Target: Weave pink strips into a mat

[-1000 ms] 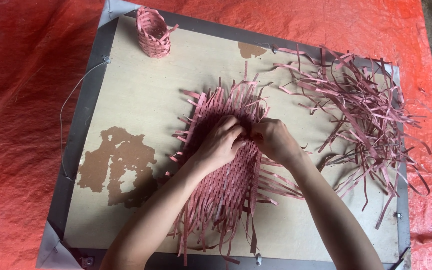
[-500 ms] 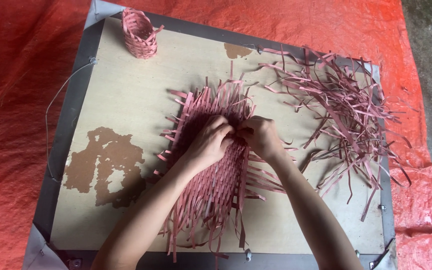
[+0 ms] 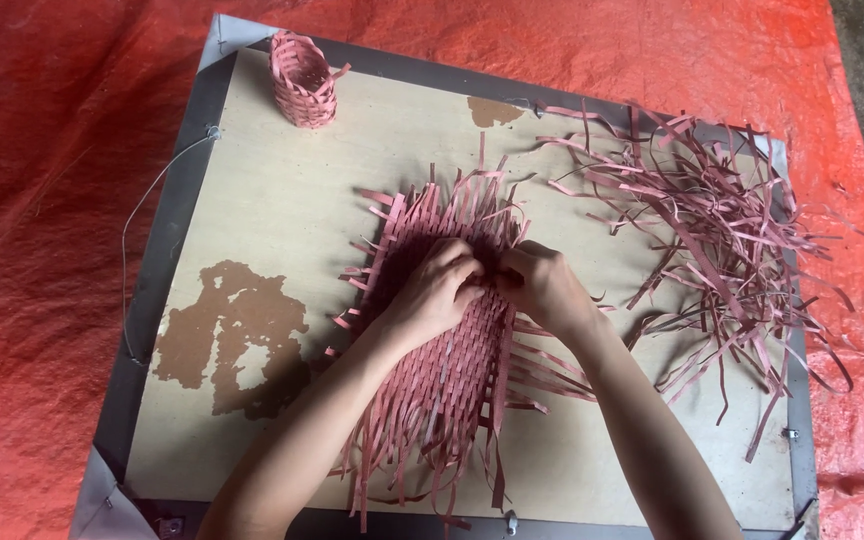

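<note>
- Woven mat [image 3: 457,375] of pink strips lies flat near the middle of the board [image 3: 282,210], loose strip ends fanning out from every edge; the ends nearest the camera reach almost to the board's front rim.
- Left hand [image 3: 435,292] rests on the mat's upper half, fingers curled down and pinching at strips in the weave; which strip it has cannot be told.
- Right hand [image 3: 544,285] sits just beside it, fingertips meeting the left hand's, also closed on strips of the mat.
- Both forearms come in from the bottom edge and cross over the mat's lower part.
- Pile of loose pink strips [image 3: 712,230] lies tangled on the right part of the board, near the mat, some strips overhanging the right edge.
- Small woven basket [image 3: 302,80], same pink, stands upright at the far left corner, well apart from the hands.
- Board is pale with brown worn patches at left; metal frame around it.
- Orange tarp [image 3: 42,250] lies beneath everything.
</note>
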